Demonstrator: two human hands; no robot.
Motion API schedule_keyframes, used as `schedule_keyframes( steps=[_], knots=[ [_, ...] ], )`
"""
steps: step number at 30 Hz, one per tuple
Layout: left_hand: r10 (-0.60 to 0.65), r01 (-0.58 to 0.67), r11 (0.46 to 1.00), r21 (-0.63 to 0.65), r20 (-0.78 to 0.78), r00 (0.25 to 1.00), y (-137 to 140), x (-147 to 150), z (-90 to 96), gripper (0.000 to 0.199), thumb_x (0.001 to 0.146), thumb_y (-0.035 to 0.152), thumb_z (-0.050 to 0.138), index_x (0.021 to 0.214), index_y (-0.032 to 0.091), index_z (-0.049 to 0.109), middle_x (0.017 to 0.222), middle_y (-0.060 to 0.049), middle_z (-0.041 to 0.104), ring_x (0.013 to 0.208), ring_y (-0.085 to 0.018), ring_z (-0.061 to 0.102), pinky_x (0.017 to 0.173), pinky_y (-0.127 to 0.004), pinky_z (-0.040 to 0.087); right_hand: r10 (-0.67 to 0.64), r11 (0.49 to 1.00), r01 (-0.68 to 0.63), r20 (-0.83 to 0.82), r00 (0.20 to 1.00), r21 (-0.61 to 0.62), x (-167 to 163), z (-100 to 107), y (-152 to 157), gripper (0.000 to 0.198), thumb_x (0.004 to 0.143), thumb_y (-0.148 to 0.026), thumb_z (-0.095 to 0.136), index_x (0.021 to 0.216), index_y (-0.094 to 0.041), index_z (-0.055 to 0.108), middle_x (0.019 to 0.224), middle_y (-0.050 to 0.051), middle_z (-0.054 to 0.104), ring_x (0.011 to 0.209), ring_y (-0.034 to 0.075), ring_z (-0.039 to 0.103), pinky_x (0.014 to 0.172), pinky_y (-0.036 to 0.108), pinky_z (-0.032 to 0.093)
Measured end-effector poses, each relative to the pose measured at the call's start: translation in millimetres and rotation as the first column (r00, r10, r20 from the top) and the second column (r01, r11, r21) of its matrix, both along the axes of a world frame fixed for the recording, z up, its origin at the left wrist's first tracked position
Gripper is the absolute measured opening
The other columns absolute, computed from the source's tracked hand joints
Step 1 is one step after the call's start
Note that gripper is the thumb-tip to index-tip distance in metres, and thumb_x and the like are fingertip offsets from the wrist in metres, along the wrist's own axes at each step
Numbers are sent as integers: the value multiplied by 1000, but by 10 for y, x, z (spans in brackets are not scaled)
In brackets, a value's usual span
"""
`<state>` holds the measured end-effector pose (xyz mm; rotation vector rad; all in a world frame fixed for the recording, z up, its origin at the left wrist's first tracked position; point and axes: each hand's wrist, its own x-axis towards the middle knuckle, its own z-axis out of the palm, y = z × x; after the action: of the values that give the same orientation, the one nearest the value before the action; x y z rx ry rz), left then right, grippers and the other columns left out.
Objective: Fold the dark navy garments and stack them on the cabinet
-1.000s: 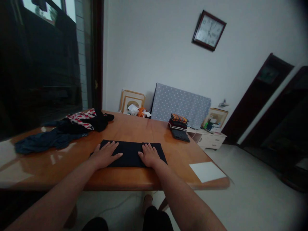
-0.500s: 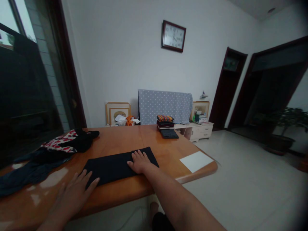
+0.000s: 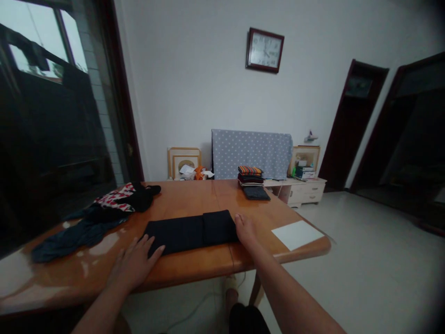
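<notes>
A dark navy garment [image 3: 184,233], folded into a long flat strip, lies across the wooden table [image 3: 194,199] in front of me. Its right part is doubled over, with an edge line near the middle. At its left end rests my left hand [image 3: 137,257], fingers spread, fingertips on the cloth. My right hand [image 3: 246,229] is at the right end, its fingers closed around the fold's edge; the fingertips are partly hidden.
Unfolded clothes [image 3: 130,199] lie heaped on the left, jeans [image 3: 74,239] among them. A stack of folded clothes [image 3: 251,178] stands at the far edge. A white sheet [image 3: 297,235] lies near the right corner. Behind are a low cabinet [image 3: 306,192] and a cloth-covered panel [image 3: 252,150].
My right hand has moved right, from lying flat on the garment to its right end, where the fingers have closed. The left hand remains at the left end. The view has shifted left.
</notes>
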<state>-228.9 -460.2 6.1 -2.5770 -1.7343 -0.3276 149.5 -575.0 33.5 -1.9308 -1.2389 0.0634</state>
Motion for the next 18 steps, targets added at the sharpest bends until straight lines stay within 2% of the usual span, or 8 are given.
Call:
schedule_keyframes(
  steps=[3,5,14,18],
  knots=[
    [3,-3,1000,12,3,1000,5,0,-17,85,90,73,27,150,16,45,161,-13,32,151,-36,20,117,-55,23,-100,995,100,-51,994,-1,202,-201,-284,47,101,-35,31,123,-13,66,126,15,66,121,21,60,105,30,41],
    [7,-7,1000,13,3,1000,5,3,-18,86,90,74,26,150,16,45,161,-14,33,150,-36,20,116,-55,23,-107,994,107,-51,993,9,247,-271,-398,45,100,-33,33,125,-14,65,128,14,66,122,20,59,106,30,40],
    [21,-22,1000,-18,-8,1000,-56,23,39,86,89,73,26,151,17,43,162,-14,31,151,-36,18,114,-56,27,-69,997,70,7,998,-35,131,-224,-457,42,99,-29,36,123,-15,67,125,10,69,118,20,61,103,28,41],
    [16,-16,1000,-9,-23,1000,-1,3,-2,84,89,71,26,151,17,43,161,-13,32,150,-36,20,113,-55,28,-70,998,70,7,997,4,121,-238,-450,39,96,-28,41,119,-15,70,122,10,70,114,21,63,100,27,42]
  ],
)
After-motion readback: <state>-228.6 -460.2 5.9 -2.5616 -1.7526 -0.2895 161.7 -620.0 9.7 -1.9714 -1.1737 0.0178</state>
